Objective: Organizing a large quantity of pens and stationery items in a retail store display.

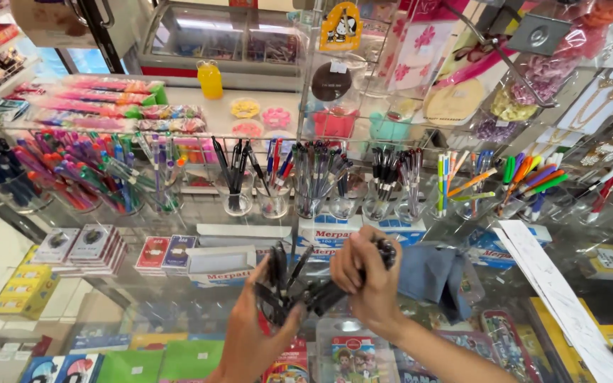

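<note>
Both hands, left hand [260, 319] and right hand [363, 273], clench a bundle of black pens [299, 284] above the glass counter [462, 234]; gathering them evenly seems next.

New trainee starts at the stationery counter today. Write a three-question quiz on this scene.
1. True or false: both hands hold black pens.
2. The yellow bottle stands: A) on the white counter at the back, B) in a pen cup, C) on the floor.
3. What lies just right of the right hand on the glass counter?

Key
1. True: the left hand and right hand grip a bunch of black pens.
2. A: the yellow bottle stands on the white counter.
3. A blue cloth, on the glass counter.
</note>
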